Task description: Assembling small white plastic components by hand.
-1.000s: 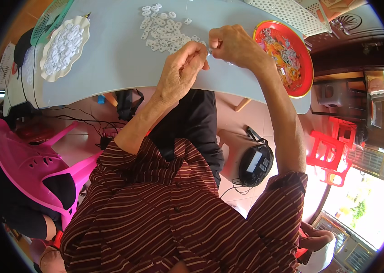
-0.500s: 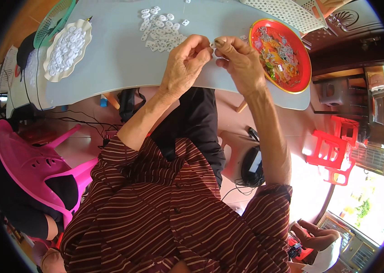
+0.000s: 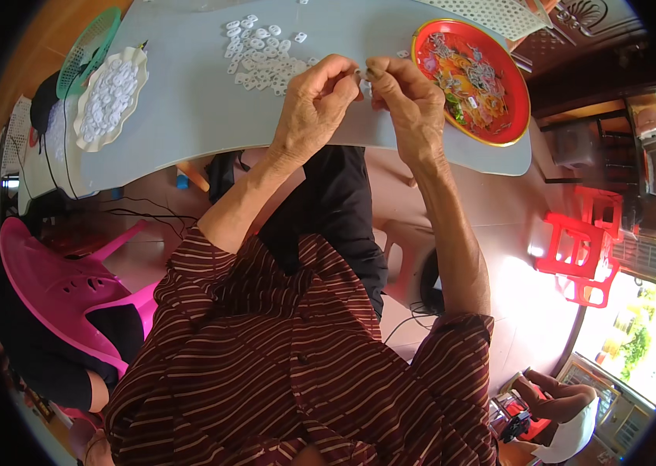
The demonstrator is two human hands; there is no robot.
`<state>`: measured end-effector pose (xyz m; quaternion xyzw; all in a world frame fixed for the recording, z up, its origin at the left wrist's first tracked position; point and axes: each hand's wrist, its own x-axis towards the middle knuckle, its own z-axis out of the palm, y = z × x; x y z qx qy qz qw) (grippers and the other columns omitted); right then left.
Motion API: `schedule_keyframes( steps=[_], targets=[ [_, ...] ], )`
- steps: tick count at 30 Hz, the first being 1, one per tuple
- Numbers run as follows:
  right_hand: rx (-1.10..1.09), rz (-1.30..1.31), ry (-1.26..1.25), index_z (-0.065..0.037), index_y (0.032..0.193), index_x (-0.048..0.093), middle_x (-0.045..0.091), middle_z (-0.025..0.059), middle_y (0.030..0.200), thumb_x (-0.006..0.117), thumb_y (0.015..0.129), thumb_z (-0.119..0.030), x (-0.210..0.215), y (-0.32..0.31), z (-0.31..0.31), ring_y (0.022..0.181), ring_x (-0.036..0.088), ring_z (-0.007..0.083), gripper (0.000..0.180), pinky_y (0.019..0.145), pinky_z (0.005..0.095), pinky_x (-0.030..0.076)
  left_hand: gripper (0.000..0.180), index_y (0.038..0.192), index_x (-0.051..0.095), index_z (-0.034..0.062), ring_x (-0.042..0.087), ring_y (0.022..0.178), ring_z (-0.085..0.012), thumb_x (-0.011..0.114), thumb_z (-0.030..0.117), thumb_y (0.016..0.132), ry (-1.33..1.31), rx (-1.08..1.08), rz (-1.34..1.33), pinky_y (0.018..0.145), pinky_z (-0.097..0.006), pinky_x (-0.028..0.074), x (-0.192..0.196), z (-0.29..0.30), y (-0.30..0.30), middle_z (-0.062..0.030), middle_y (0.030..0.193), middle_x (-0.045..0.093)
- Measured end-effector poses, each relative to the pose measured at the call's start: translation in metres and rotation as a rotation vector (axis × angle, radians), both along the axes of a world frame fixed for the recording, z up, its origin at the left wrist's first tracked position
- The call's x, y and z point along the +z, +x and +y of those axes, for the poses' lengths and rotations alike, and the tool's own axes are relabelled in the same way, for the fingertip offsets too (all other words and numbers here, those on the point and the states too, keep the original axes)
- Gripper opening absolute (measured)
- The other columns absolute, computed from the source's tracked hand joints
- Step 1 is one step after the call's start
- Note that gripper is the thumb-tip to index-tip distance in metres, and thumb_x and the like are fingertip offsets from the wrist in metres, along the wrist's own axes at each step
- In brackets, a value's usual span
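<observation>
— Both hands are up over the near edge of the grey table [image 3: 188, 116], do you see? The left hand [image 3: 314, 105] and the right hand [image 3: 409, 105] meet fingertip to fingertip, and pinched between them is one small white piece [image 3: 361, 78], so tiny I can hardly make out its shape.

— So both are closed on it?

— As far as I can tell, yes: thumbs and forefingers of both hands pressed together on that one bit, held just above the tabletop, close to the loose pile of white pieces [image 3: 262, 54] lying beyond the left hand.

— What would worry you?

— The grip. The piece is small and the fingers cover nearly all of it; if either pinch slackens while the other pulls or presses, I'd guess it pops free. It hangs right over the table's edge, so it might fall past the lap to the tiled floor [image 3: 514, 233], among the cables.

— And the red tray [image 3: 518, 101]?

— Just beside the right wrist, heaped with coloured bits. A quick swing of that forearm could nudge its rim. The scalloped white dish [image 3: 87, 124] of finished-looking pieces sits well apart on the left, safe enough.
</observation>
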<state>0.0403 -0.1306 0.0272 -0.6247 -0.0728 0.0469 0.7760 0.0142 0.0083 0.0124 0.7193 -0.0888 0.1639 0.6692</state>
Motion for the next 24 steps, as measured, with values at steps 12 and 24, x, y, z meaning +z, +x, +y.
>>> schedule_keyframes(
  steps=[12, 24],
  targets=[
    [-0.106, -0.528, -0.488, 0.001, 0.078, 0.065, 0.065, 0.0112, 0.066, 0.065, 0.075, -0.005, 0.012, 0.016, -0.012, 0.058, 0.062, 0.014, 0.006, 0.056, 0.0267, 0.05, 0.016, 0.09, 0.059, -0.0009, 0.054, 0.068, -0.0063, 0.055, 0.014, 0.089, -0.101, -0.056, 0.108, 0.063, -0.021, 0.043, -0.003, 0.0, -0.004, -0.0015, 0.072, 0.06],
    [-0.053, -0.629, -1.159, -0.006, 0.087, 0.068, 0.066, 0.0136, 0.072, 0.058, 0.078, -0.013, 0.014, 0.126, -0.118, 0.068, 0.065, 0.0277, 0.015, 0.066, 0.0358, 0.051, 0.011, 0.09, 0.057, 0.0005, 0.044, 0.062, -0.0038, 0.053, 0.01, 0.089, 0.076, -0.053, 0.09, 0.056, -0.019, 0.037, -0.008, -0.003, -0.003, -0.0003, 0.068, 0.055]
  ],
)
